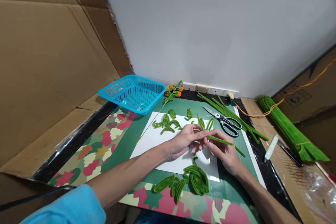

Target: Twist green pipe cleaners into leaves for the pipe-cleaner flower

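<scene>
Above a white sheet (147, 140), both hands meet around a green pipe cleaner (220, 140) bent into leaf-like loops at its upper end. My left hand (190, 138) pinches it near the base of the loops. My right hand (223, 151) has its fingers closed at the same place, with straight ends running out past them. Small curled leaves of green pipe cleaner (166, 120) lie on the sheet's far half. Larger pipe-cleaner leaves (195, 178) are heaped near its front edge. The fingertips partly hide the joint.
Black-handled scissors (223, 120) lie right of the hands beside loose green pipe cleaners (236, 120). A blue basket (154, 103) stands back left, near an orange flower stem (174, 91). A pipe-cleaner bundle (288, 126) lies far right. A wall with sockets (202, 88) bounds the back.
</scene>
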Demonstrator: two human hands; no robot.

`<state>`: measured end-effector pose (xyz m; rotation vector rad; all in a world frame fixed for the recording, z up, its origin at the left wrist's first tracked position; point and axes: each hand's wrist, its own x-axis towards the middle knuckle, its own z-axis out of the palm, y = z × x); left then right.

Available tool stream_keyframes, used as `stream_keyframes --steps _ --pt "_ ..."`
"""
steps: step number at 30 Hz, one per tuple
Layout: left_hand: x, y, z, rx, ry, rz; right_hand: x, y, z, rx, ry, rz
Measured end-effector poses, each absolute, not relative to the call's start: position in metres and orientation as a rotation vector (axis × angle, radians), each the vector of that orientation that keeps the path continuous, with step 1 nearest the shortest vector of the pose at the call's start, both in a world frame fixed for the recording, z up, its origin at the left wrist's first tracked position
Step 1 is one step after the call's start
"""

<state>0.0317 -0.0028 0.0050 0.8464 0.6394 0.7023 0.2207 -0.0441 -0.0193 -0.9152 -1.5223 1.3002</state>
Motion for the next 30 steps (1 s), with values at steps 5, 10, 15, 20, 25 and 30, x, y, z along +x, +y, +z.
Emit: stream_keyframes --steps 5,10,15,20,25,30 --pt "0.054 0.009 -0.001 1.069 0.622 0.824 0.211 -0.033 -0.03 -1.056 -1.325 1.101" --pt "0.067 0.008 -0.019 1.155 0.773 1.086 0.197 -0.008 -0.038 -1.136 -1.22 1.064" --pt "0.066 0.008 -0.024 1.068 0.888 1.174 0.18 0.017 -0.045 -1.066 -1.131 0.968" --pt "0.06 0.017 -0.027 1.025 0.906 1.124 0.169 0.022 -0.053 -0.963 -1.039 1.039" --pt "0.058 0.017 -0.027 1.044 0.854 1.057 0.17 0.017 -0.048 -0.889 -1.055 1.168" --pt "0.057 0.013 -0.022 1.056 0.854 0.962 0.177 0.01 -0.045 -0.887 -1.024 1.259"
